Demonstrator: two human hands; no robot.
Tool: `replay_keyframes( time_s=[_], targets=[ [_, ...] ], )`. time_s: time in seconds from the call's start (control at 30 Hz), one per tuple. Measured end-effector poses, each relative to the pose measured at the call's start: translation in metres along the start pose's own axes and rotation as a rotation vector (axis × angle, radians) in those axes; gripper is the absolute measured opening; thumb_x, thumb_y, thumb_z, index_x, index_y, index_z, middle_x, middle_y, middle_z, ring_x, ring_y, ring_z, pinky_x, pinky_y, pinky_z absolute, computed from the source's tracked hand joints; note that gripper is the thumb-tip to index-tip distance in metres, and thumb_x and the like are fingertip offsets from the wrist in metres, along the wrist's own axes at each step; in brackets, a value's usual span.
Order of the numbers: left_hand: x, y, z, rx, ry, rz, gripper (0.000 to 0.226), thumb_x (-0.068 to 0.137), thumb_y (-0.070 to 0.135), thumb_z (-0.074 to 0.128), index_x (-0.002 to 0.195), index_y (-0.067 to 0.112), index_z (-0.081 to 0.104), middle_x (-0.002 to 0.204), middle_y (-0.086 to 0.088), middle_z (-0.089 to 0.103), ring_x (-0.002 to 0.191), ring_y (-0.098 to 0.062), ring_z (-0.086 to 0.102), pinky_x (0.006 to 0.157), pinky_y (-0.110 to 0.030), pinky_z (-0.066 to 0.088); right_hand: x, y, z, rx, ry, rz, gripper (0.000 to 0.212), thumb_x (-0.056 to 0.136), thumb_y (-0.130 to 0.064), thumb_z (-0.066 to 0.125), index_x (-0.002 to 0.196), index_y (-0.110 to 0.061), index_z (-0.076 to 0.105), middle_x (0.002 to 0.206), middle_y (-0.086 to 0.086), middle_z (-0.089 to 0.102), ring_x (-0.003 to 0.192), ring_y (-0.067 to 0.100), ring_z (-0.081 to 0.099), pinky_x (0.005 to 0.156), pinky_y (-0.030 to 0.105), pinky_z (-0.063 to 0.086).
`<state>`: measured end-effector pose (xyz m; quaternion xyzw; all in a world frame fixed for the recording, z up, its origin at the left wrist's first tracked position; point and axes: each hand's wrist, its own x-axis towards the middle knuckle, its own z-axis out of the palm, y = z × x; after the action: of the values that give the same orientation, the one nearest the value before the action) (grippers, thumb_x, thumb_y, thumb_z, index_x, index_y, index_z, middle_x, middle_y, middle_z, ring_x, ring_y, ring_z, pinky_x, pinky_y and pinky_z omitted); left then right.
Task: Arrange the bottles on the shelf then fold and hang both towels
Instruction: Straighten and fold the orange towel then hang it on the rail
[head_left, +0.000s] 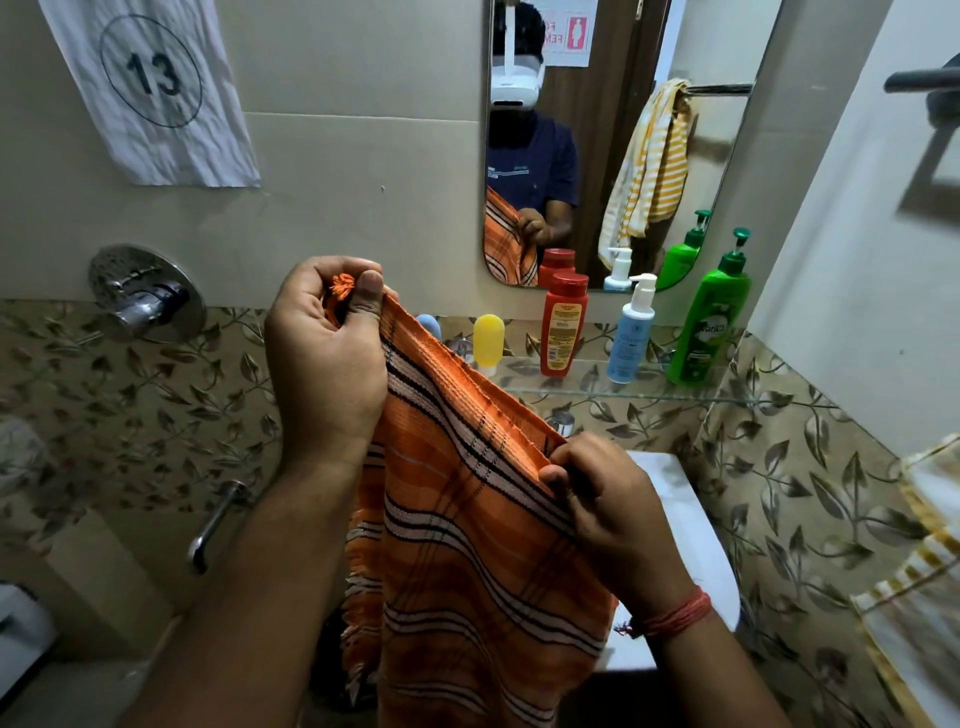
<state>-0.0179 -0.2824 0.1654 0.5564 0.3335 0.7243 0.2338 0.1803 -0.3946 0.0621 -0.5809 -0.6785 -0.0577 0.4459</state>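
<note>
I hold the orange towel (467, 545) up in front of me, over the white basin (691, 519), with its top edge stretched on a slant between my two hands. My left hand (327, 353) is the higher one, and its fingers (370, 291) are pinched together on a fringed corner, a tuft of orange threads poking out above the thumb. My right hand (608, 504) sits lower and closer to me, fingers clamped on the same edge where the cloth bunches into a small ridge. The rest hangs free below and runs out of view.

This towel looks thin and woven, soft and light, with no stiffness at all; I judge it will sag wherever I am not holding it, so the corners are the right places to grip. The fringe is loose and could snag or slip, so I would take the woven cloth just inside it. It does not seem slippery.

The bottles already stand in a row on the glass shelf (597, 389): a yellow tube (488, 340), a red bottle (563, 325), a blue pump bottle (631, 332) and a green pump bottle (709, 322). A yellow striped towel (919, 561) shows at the right edge, blurred, and I cannot tell how it is hung
</note>
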Motion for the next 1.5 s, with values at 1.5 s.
replay_keyframes(
  time_s=[1.5],
  targets=[
    [-0.009, -0.022, -0.008, 0.072, 0.085, -0.061, 0.019, 0.098, 0.023, 0.062, 0.088, 0.038, 0.059, 0.086, 0.008, 0.068, 0.079, -0.006, 0.067, 0.074, -0.025, 0.056, -0.006, -0.016, -0.043, 0.157, -0.347, -0.128, 0.027, 0.095, -0.040, 0.062, 0.080, -0.018, 0.062, 0.081, -0.015, 0.051, 0.075, 0.004, 0.051, 0.064, 0.021, 0.041]
  ],
)
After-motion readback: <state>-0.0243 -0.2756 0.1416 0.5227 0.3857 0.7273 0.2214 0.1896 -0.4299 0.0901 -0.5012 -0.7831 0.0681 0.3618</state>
